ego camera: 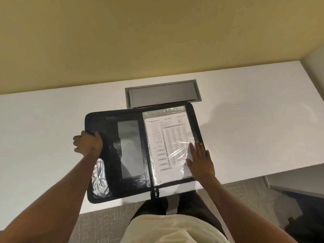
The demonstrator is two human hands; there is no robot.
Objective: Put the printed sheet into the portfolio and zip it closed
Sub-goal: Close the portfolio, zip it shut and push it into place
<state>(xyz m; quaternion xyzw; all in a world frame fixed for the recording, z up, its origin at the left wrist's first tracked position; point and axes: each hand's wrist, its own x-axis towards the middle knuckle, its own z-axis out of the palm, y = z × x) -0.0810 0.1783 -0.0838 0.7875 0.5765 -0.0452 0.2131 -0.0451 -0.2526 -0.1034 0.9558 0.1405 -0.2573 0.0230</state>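
A black zip portfolio (133, 183) lies open flat on the white table, its spine running front to back. The printed sheet (168, 142), a white form with a dense grid, lies in the right half under a shiny clear plastic sleeve. My left hand (88, 143) grips the outer left edge of the portfolio's left cover. My right hand (200, 159) rests flat, fingers spread, on the sheet's lower right part and the right border. The zip puller (155, 191) hangs at the front end of the spine.
A grey metal cable hatch (163, 92) is set into the white table (245, 128) just behind the portfolio. A yellow wall rises behind the table. The table's front edge runs under the portfolio's near side; carpet and my legs are below.
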